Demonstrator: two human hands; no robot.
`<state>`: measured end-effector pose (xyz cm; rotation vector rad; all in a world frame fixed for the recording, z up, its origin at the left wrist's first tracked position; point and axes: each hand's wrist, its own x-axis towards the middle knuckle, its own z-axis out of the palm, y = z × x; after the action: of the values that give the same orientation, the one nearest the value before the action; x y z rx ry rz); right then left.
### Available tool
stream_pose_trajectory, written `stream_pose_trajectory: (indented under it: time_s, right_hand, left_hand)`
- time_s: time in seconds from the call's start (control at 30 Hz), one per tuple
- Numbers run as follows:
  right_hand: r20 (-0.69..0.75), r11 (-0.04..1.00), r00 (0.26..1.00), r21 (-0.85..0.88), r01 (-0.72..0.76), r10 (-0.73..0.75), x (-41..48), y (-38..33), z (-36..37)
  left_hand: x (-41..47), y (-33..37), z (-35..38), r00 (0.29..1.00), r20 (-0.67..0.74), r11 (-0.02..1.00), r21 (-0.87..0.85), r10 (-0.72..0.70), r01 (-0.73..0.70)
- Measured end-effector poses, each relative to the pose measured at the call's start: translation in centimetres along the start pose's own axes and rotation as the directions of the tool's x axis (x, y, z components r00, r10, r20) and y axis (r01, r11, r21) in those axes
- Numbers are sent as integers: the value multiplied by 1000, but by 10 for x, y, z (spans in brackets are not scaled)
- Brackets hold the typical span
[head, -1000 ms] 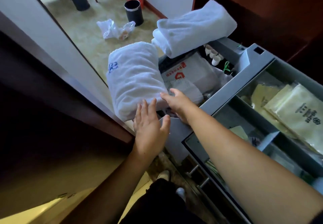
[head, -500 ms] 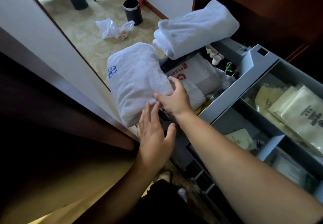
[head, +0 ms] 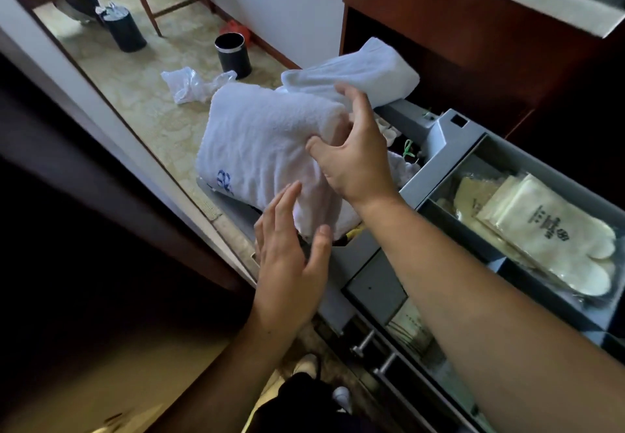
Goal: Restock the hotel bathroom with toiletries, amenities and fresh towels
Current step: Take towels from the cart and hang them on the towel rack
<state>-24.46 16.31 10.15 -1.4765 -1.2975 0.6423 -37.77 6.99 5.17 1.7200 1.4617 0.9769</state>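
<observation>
towel white, blue emblem | cart grey | bin black

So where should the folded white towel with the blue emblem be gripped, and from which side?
Probably both hands on the thick folded edges of the towel: the left hand under its near end, the right hand against its right edge. It is a bulky, soft bundle lying tilted on the cart, so a one-sided pinch might let it unfold.
</observation>
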Motion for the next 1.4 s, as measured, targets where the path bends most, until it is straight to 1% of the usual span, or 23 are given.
stream_pose_trajectory:
  time_s: [0.1, 0.27, 0.33, 0.43, 0.53, 0.6, 0.67, 0.73, 0.8, 0.83, 0.87, 0.93, 1.0, 1.07, 1.13, 1.2, 1.27, 1.3, 1.37, 1.4]
  right_hand:
    - [-55, 996, 994, -3, 93, -93, 9, -17, -25]
    - [-82, 970, 975, -150, 193, -206, 8, -46, -69]
    - [-57, 950, 967, -210, 231, -248, 2, -53, -86]
    - [-17, 925, 960, -274, 265, -280, -7, -65, -112]
    - [32, 895, 953, -336, 293, -300, -19, -81, -139]
    - [74, 884, 948, -347, 314, -308, -28, -91, -156]
    - [105, 887, 945, -325, 328, -311, -37, -101, -174]
    - [119, 896, 942, -291, 335, -314, -46, -109, -190]
    - [120, 912, 939, -228, 341, -322, -55, -116, -206]
    - [106, 925, 942, -183, 333, -318, -59, -118, -214]
    - [78, 937, 949, -147, 315, -307, -62, -117, -222]
    - [-8, 958, 965, -126, 258, -261, -66, -110, -240]
    - [-100, 976, 979, -149, 161, -177, -72, -94, -257]
    - [-189, 990, 980, -138, 43, -69, -81, -74, -273]
    - [-271, 993, 960, -79, -92, 67, -93, -51, -287]
    - [-362, 974, 910, -22, -224, 201, -106, -28, -301]
    - [-423, 935, 840, 58, -351, 341, -118, -9, -313]
    - [-442, 910, 800, 111, -399, 405, -125, 0, -318]
    - [-461, 857, 725, 214, -469, 511, -139, 13, -327]
    - [-446, 832, 704, 250, -495, 553, -146, 18, -330]
  left_hand:
    - [9, 6, -2, 1000, -31, 998, -60, 0, -2]
    - [26, 15, 8, 999, -37, 967, -254, -23, 13]
    - [37, 18, 17, 996, -26, 938, -337, -90, 76]
    - [59, 23, 29, 976, -52, 870, -464, -212, 164]
    - [87, 29, 39, 940, -53, 763, -600, -336, 239]
    - [110, 24, 44, 929, -6, 696, -663, -371, 274]
    - [128, 14, 49, 914, 104, 629, -695, -393, 349]
    - [135, 5, 54, 881, 206, 517, -744, -426, 424]
    - [129, 10, 57, 862, 309, 397, -790, -401, 468]
    - [124, 13, 58, 856, 348, 351, -802, -382, 483]
    - [118, 14, 59, 846, 399, 330, -794, -353, 511]
    - [110, 13, 64, 824, 462, 345, -754, -328, 559]
    - [105, 11, 70, 780, 533, 376, -684, -328, 626]
    - [99, 18, 74, 749, 574, 417, -623, -332, 662]
    - [95, 25, 76, 702, 631, 441, -554, -330, 706]
    - [93, 30, 75, 665, 682, 469, -500, -305, 728]
    - [90, 32, 73, 632, 736, 487, -471, -243, 735]
    - [88, 31, 73, 601, 771, 489, -450, -210, 748]
    - [83, 30, 73, 518, 845, 494, -398, -130, 773]
    - [80, 29, 74, 476, 875, 516, -368, -90, 773]
